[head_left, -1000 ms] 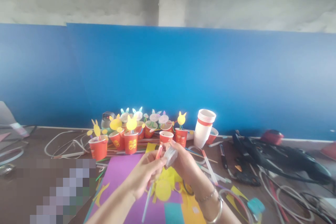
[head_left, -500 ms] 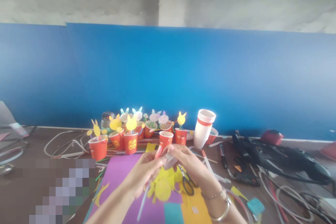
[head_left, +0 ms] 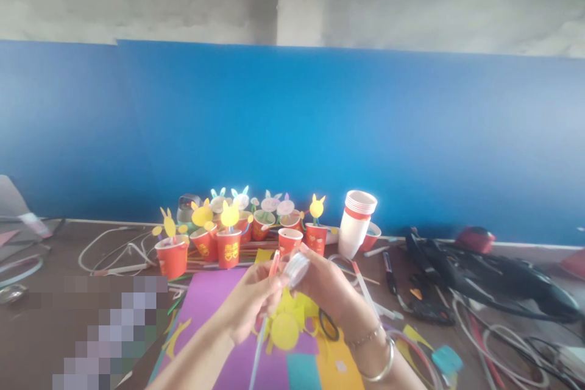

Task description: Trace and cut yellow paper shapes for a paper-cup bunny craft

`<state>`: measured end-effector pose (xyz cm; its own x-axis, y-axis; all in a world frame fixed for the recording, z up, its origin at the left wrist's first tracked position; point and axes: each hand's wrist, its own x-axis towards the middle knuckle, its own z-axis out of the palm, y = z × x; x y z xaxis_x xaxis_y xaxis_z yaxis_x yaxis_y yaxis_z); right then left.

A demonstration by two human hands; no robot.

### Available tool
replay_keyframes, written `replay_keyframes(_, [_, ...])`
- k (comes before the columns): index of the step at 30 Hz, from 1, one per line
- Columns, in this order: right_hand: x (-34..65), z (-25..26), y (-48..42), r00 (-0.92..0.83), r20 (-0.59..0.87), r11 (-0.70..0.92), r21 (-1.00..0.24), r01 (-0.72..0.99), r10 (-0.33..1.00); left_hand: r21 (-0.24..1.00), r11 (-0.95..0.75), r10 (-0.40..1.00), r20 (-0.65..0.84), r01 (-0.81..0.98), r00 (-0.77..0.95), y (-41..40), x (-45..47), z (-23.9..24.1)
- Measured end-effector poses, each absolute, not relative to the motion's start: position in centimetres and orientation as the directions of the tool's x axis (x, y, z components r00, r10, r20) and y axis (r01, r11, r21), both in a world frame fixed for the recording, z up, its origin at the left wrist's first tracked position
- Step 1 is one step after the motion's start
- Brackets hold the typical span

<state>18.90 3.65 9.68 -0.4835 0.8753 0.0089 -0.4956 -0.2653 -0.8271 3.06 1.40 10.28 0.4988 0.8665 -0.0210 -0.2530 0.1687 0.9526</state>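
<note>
My left hand [head_left: 247, 304] pinches a thin red and pale straw [head_left: 273, 268] that runs down past a yellow paper flower cut-out [head_left: 284, 330]. My right hand [head_left: 326, 286] grips a small roll of clear tape [head_left: 297, 268] and holds it against the top of the straw. Both hands hover above a purple paper sheet [head_left: 210, 298] on the brown table [head_left: 55, 256]. A silver bangle and a thin bracelet sit on my right wrist.
A row of red paper cups [head_left: 228, 248] with paper flowers on straws stands behind the hands. A stack of white cups [head_left: 357, 222] is to the right. Black scissors [head_left: 329, 324] lie under my right hand. Cables and a black tool [head_left: 484, 280] lie at the right.
My right hand has turned the tape roll back up against the straw's top. The scissors show less under the hand. My left hand has barely moved.
</note>
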Motion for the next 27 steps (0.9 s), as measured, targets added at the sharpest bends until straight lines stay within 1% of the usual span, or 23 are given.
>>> replay_keyframes(4, [18.9,10.7,2.8,-0.414,0.019,-0.173,-0.89,-0.422,0.91,0.953,0.179,0.881,-0.045,-0.243,0.471,1.5,3.1,10.0])
replay_keyframes(6, [19.1,11.0,2.4,-0.375,0.039,-0.106,-0.927,-0.359,0.926,0.958,0.185,0.888,-0.067,-0.221,0.454,1.5,3.2,9.9])
replay_keyframes(8, [19.3,11.2,2.2,-0.315,0.054,-0.023,-0.972,-0.236,0.948,0.963,0.188,0.899,-0.089,-0.193,0.43,1.5,3.2,10.1])
replay_keyframes(10, [19.5,11.3,2.2,-0.276,0.066,0.049,-0.996,-0.068,0.959,0.974,0.165,0.907,-0.089,-0.154,0.413,1.4,3.3,10.3])
replay_keyframes(11, [19.5,11.3,2.2,-0.271,0.075,0.076,-0.997,-0.007,0.96,0.979,0.152,0.907,-0.085,-0.133,0.413,1.4,3.4,10.4])
replay_keyframes(12, [19.5,11.3,2.3,-0.274,0.081,0.089,-0.996,0.017,0.958,0.983,0.142,0.906,-0.082,-0.117,0.416,1.3,3.4,10.5])
replay_keyframes(13, [19.5,11.2,2.4,-0.285,0.08,0.083,-0.997,-0.003,0.955,0.983,0.142,0.903,-0.082,-0.114,0.421,1.3,3.4,10.5])
replay_keyframes(14, [19.4,11.2,2.5,-0.302,0.069,0.054,-0.997,-0.057,0.951,0.981,0.15,0.899,-0.085,-0.121,0.429,1.3,3.3,10.5])
replay_keyframes(16, [19.2,10.9,2.8,-0.346,0.015,-0.055,-0.98,-0.192,0.938,0.974,0.17,0.889,-0.087,-0.147,0.45,1.3,3.2,10.4])
replay_keyframes(18, [19.1,10.7,3.0,-0.392,-0.049,-0.168,-0.947,-0.275,0.919,0.974,0.155,0.882,-0.061,-0.166,0.466,1.4,3.1,10.2])
replay_keyframes(21, [19.0,10.5,3.1,-0.408,-0.094,-0.237,-0.918,-0.317,0.908,0.977,0.13,0.878,-0.034,-0.169,0.478,1.5,3.1,9.9])
replay_keyframes(27, [18.8,10.7,2.8,-0.438,-0.076,-0.242,-0.91,-0.337,0.896,0.97,0.161,0.857,-0.044,-0.185,0.514,1.4,3.3,10.1])
